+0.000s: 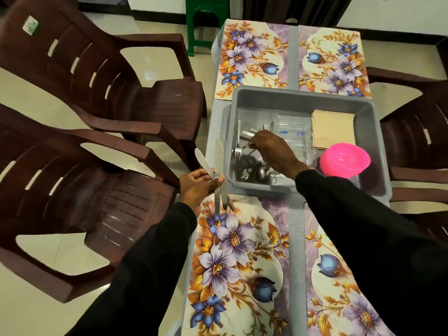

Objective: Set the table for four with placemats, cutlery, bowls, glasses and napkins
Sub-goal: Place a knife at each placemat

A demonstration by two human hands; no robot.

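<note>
While the left hand (197,186) holds a bunch of knives (219,161) at the table's left edge, the right hand (272,150) is down inside the grey tub (303,92). The left hand's fingers and thumb are curled around the middle of the knives. Two blades stick up and fan apart, and the handles point down over the near left mat (232,263).

The right hand's fingers are bent, and its fingertips (252,141) pinch a thin metal piece (248,135). That piece is blurry, so I cannot tell what kind it is.

The tub sits in the middle of the table (295,238). Inside it, at 9 o'clock, lies a fork (237,151). At 7 o'clock there is a dark heap of spoons (249,170). See-through glasses (291,127) lie on their sides near the middle. A stack of tan napkins (333,129) is at 2 o'clock. A pink bowl (344,160) is at 4 o'clock, leaning against the tub's wall.

Four flowery mats lie on the table around the tub. One is at 11 o'clock (252,59), one at 1 o'clock (332,61), one at 7 o'clock, and one at 5 o'clock (339,299). The last one is partly hidden by the right sleeve (363,226).

Brown chairs (84,69) stand at 9 o'clock from the table, and a green stool (206,20) stands at 12 o'clock.
</note>
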